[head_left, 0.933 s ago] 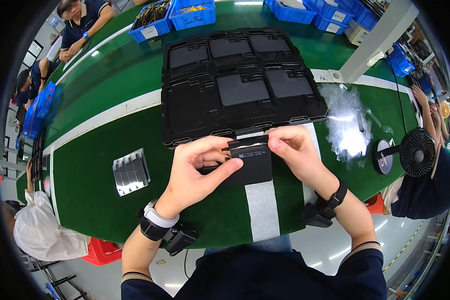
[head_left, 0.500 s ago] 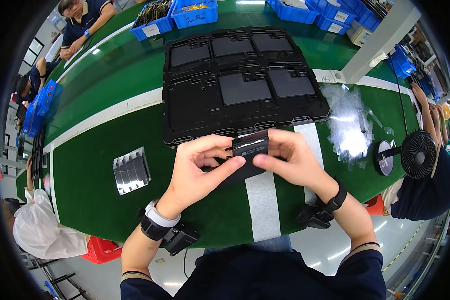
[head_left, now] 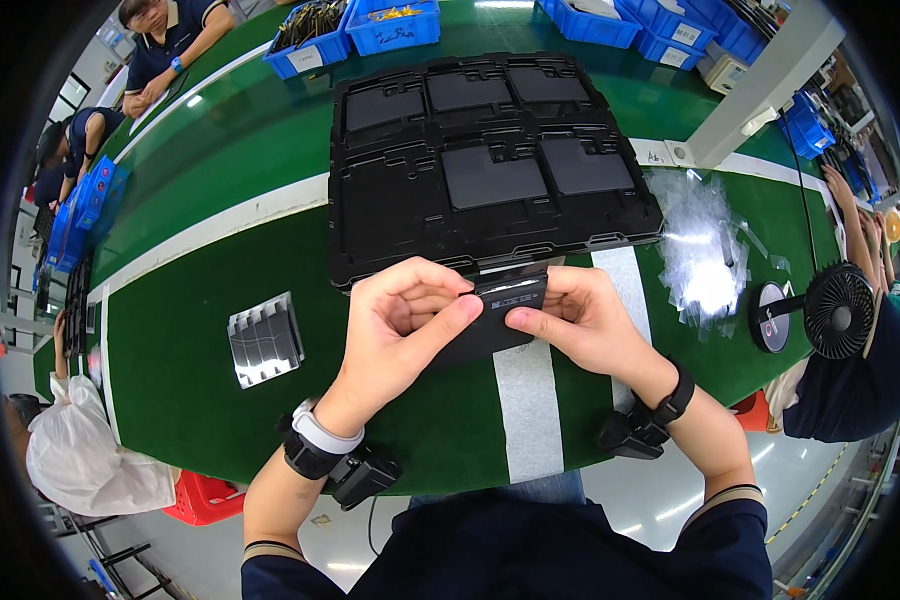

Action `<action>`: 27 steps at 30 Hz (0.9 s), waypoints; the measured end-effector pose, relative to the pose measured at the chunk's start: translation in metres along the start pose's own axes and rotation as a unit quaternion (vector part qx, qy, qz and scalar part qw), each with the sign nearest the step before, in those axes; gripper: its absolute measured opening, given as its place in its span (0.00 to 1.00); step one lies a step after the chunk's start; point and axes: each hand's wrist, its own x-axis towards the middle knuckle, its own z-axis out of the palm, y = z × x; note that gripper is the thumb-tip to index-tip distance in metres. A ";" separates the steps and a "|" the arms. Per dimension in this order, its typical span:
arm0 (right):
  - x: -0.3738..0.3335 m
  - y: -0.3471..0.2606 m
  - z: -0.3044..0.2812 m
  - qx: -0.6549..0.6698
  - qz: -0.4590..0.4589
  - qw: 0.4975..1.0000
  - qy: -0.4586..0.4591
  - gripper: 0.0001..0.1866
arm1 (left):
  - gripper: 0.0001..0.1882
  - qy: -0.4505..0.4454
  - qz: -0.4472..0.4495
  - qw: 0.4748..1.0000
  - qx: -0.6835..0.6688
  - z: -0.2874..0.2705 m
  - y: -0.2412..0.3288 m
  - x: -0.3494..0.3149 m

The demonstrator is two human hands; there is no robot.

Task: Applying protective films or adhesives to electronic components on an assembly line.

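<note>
Together, a person's two bare hands grip a thin, flat, black rectangular piece [head_left: 510, 312] above a worktable with a dark green surface [head_left: 190, 330]. The left hand [head_left: 400, 320] has it in a narrow pinch at its left edge, thumb over the near face and fingers curled; the right hand [head_left: 592, 322] clasps the other side, thumb pressed to the face and fingers largely hidden behind. The piece, small pale print on its face, is held just on the near side of a broad black moulded-plastic tray [head_left: 382, 218]; whether its lower edge touches the table cannot be told. Five flat dark-grey plates [head_left: 495, 178] sit in the tray, three in the far row and two in the near row, at middle and right. A pale grey strip [head_left: 530, 420] runs along the table toward the person. Near the left forearm lies a small stack of shiny black-and-silver sheets [head_left: 264, 340]; to the right of the tray spreads a heap of clear plastic film [head_left: 702, 245], with a small black round fan [head_left: 838, 310] beyond it. Blue plastic bins [head_left: 395, 28] line the far side, where a co-worker in a dark shirt [head_left: 188, 32] rests both arms on the table.
</note>
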 end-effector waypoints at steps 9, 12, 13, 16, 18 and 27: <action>0.000 -0.007 0.002 -0.205 -0.103 0.973 0.038 0.09 | 0.07 0.033 0.182 0.970 0.155 0.001 -0.010 0.001; 0.000 -0.009 -0.001 -0.183 -0.081 0.979 0.048 0.09 | 0.08 0.014 0.175 0.973 0.152 0.002 -0.005 0.004; 0.002 -0.008 -0.002 -0.148 -0.061 0.985 0.058 0.09 | 0.08 -0.008 0.129 0.984 0.120 0.000 0.000 0.004; 0.002 -0.009 -0.006 -0.105 -0.042 0.994 0.009 0.09 | 0.08 -0.029 0.022 0.999 0.023 -0.008 0.003 0.002; 0.001 -0.006 -0.004 -0.061 -0.036 0.997 -0.022 0.10 | 0.07 -0.029 0.001 1.000 0.008 -0.009 0.005 0.002; -0.001 -0.006 -0.003 -0.123 -0.021 0.990 -0.061 0.10 | 0.05 -0.038 0.040 0.992 0.113 -0.005 0.005 -0.001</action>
